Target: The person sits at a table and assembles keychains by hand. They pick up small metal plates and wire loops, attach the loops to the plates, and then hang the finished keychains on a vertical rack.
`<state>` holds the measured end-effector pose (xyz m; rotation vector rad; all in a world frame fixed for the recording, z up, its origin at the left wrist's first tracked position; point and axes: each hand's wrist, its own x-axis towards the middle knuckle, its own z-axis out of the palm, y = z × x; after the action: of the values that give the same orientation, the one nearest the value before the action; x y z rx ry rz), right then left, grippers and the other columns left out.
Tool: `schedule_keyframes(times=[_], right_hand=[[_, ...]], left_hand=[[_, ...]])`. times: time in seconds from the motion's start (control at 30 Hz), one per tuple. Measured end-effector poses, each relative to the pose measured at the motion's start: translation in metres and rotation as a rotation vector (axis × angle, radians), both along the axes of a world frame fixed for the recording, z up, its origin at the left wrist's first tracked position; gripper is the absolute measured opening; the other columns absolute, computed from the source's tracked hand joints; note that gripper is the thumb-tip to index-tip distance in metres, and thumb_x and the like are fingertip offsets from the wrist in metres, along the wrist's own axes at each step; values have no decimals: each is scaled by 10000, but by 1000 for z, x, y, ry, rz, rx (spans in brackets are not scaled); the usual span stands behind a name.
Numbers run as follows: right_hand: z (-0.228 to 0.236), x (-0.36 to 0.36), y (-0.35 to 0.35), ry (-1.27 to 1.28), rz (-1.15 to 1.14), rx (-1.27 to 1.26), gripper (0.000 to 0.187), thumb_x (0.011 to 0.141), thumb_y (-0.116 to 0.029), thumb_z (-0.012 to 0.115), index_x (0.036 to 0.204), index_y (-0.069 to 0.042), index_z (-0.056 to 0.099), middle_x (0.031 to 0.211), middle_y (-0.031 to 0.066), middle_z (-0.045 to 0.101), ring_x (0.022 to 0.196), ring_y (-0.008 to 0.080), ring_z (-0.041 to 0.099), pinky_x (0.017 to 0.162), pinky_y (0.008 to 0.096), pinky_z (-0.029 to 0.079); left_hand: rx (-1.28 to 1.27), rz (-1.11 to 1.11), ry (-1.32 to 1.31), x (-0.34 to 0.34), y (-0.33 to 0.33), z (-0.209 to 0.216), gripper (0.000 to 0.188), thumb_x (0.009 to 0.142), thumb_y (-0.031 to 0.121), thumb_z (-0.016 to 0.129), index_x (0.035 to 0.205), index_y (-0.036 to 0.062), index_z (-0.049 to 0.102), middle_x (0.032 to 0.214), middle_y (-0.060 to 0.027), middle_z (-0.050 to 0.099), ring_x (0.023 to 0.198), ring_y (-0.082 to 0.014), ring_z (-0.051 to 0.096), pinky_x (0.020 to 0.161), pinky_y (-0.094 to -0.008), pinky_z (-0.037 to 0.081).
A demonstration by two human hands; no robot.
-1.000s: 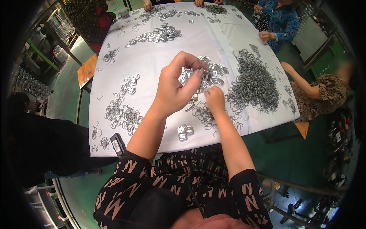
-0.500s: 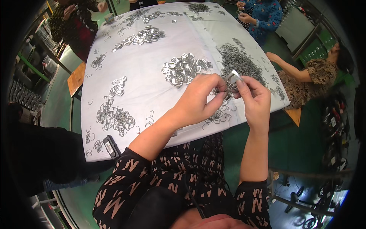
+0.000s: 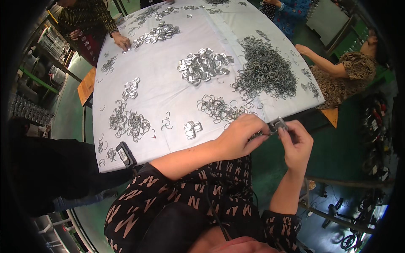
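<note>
Both my hands meet just off the near right edge of the table. My right hand (image 3: 298, 145) is closed, pinching a small shiny bent metal plate (image 3: 278, 122) between thumb and fingers. Close beside it, my left hand (image 3: 244, 137) is closed on thin bent wire hooks (image 3: 255, 135), which are partly hidden by its fingers. Whether the plate and a hook are joined I cannot tell. Nearest to my left hand on the table is a loose spread of wire hooks (image 3: 219, 108). A few metal plates (image 3: 192, 129) lie left of it.
The white-covered table (image 3: 164, 95) bears a large heap of wire hooks (image 3: 270, 69) and a pile of metal plates (image 3: 203, 66). More hooks (image 3: 128, 124) and a black device (image 3: 125, 154) lie near the left edge. A co-worker's hand (image 3: 122, 41) touches plates; another person (image 3: 341, 69) sits at right.
Both my hands have moved nearer and to the right, off the table top, still holding the metal pieces. A co-worker's hand at the far left has come down to the table.
</note>
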<state>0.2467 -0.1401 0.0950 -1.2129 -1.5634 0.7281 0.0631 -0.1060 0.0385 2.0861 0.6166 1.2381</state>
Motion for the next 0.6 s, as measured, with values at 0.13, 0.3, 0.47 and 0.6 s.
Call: schedule_keyframes(times=[0.13,0.3,0.47,0.6], right_hand=[[-20,15,-17,-84,-18,24,92,791,39,660,874,70,637,772,92,617,686,139,553,642,246,433],[-51,22,-28,-102,-3,-41,90,800,28,655,874,70,626,783,93,607,710,149,561,666,253,442],[-85,16,-32,-50,-16,-96,92,810,12,656,876,70,629,776,101,617,692,162,579,658,258,458],[-102,10,-32,-64,-15,-105,101,818,5,657,888,71,626,785,109,623,688,173,588,653,263,466]], left_hand=[[-119,170,53,-17,3,-43,380,839,116,687,1181,21,554,1283,-200,542,1185,-372,514,994,-416,412],[-132,715,693,-31,35,-119,665,907,403,568,1412,21,364,1488,-248,296,1378,-446,254,1112,-529,218],[-121,631,841,-2,45,-131,761,929,569,429,1498,92,261,1547,-228,205,1442,-426,124,1100,-668,79],[-133,533,800,19,53,-128,700,946,539,426,1495,132,276,1541,-219,229,1439,-416,156,1104,-665,77]])
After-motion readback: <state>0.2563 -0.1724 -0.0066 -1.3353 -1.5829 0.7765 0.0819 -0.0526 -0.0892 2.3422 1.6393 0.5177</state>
